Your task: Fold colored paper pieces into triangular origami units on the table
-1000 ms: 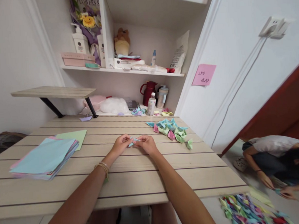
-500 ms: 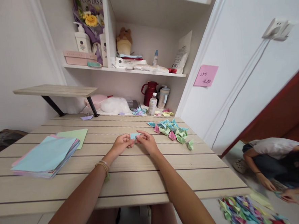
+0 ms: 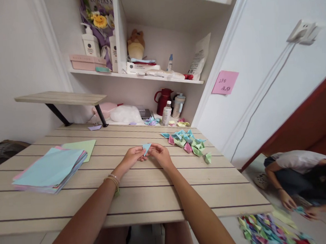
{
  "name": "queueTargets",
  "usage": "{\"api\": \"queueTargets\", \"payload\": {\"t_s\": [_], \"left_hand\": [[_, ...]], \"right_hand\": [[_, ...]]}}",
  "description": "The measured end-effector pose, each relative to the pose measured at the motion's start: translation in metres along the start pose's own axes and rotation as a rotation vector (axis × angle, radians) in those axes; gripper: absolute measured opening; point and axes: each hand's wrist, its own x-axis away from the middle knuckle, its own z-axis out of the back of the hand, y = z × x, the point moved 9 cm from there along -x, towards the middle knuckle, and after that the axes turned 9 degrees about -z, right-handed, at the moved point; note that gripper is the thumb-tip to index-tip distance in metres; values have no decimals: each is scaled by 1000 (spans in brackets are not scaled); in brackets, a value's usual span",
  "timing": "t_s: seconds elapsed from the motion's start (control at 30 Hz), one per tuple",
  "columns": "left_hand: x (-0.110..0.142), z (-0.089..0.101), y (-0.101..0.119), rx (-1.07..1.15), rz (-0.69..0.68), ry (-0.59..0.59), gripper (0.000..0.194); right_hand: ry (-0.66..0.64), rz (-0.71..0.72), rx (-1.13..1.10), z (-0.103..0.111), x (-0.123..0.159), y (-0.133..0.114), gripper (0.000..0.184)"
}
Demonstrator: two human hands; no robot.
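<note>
Between my hands is a small piece of folded blue paper (image 3: pixel 146 148), now triangular in outline, above the middle of the slatted table (image 3: pixel 157 201). My left hand (image 3: pixel 133 156) pinches it from the left, thumb on top. On the other side my right hand (image 3: pixel 159 154) has its fingertips closed at the paper's right edge. Fingers cover part of its lower edge. To the right of my right hand lies a pile of folded paper pieces (image 3: pixel 184 138) in blue, green and pink. A stack of coloured paper sheets (image 3: pixel 48 167) lies on the left, blue uppermost.
A small raised shelf (image 3: pixel 60 98) stands at the back left. Behind the table are a clear bottle (image 3: pixel 166 113), a red jug (image 3: pixel 163 101) and a tumbler (image 3: pixel 178 105). At right, a person (image 3: pixel 301 179) crouches by many folded papers (image 3: pixel 269 229) on the floor.
The blue paper in my hands has gone from a roughly rectangular outline to a triangular one. My right fingers have curled in slightly. The crouching person's hands have shifted a little.
</note>
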Motion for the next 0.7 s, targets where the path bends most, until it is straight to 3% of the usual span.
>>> {"api": "queueTargets", "payload": {"t_s": [0.37, 0.7], "left_hand": [[1, -3, -2, -23, 16, -35, 34], [2, -7, -1, -84, 7, -71, 30]], "right_hand": [[55, 32, 80, 2, 4, -6, 32], [167, 163, 298, 6, 13, -24, 17]]}}
